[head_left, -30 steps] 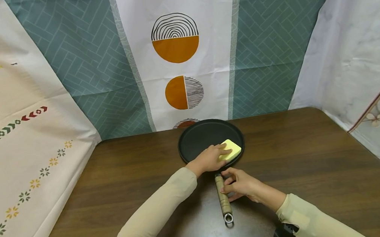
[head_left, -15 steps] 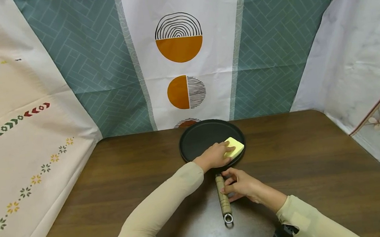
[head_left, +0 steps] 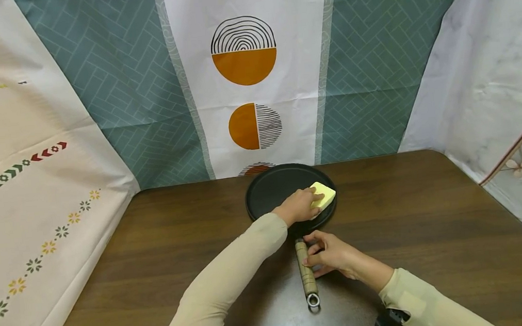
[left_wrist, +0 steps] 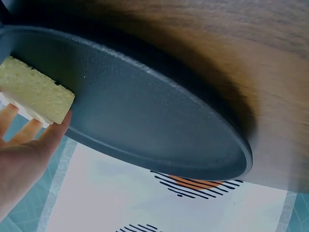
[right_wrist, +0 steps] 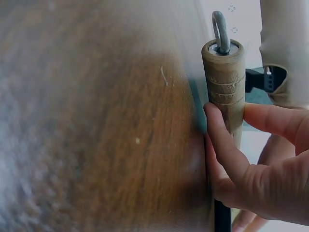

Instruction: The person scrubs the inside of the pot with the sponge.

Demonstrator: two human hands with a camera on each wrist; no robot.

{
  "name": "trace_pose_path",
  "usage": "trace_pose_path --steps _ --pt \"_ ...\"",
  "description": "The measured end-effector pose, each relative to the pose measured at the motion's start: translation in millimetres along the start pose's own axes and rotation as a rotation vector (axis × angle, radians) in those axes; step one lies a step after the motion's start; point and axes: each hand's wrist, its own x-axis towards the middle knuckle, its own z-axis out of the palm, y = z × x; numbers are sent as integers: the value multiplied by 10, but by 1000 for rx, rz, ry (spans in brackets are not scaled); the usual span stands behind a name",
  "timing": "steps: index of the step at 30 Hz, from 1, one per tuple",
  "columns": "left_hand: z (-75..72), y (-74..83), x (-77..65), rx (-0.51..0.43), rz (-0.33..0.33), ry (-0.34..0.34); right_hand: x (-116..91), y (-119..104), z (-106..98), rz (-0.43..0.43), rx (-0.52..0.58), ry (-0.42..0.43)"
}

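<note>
A black round flat pan [head_left: 268, 193] lies near the table's far edge, its wooden handle [head_left: 306, 273] pointing toward me. On the pan's right side my left hand [head_left: 299, 206] grips a pale yellow sponge [head_left: 326, 195] between thumb and fingers. The left wrist view has the sponge [left_wrist: 41, 89] against the pan's dark surface [left_wrist: 145, 116], with fingers along its side. My right hand [head_left: 334, 255] holds the handle near the pan. Seen from the right wrist, thumb and fingers pinch the handle [right_wrist: 224, 84], which ends in a metal ring [right_wrist: 220, 31].
The brown wooden table [head_left: 410, 212] extends to both sides of the pan. Behind it hangs a patterned teal and white cloth [head_left: 143, 90]. Other cloths drape at the left [head_left: 27, 204] and the right [head_left: 506, 84]. A black device sits on the right sleeve [head_left: 391, 322].
My left hand has slid the sponge to the right and away from me along the pan's right side. The right hand stays on the handle, and the pan keeps its place.
</note>
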Motion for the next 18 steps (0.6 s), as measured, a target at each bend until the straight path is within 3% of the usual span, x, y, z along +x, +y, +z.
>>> trace_pose_path --steps 18 --pt "12 -37 254 11 -119 12 -10 -10 18 7 -10 16"
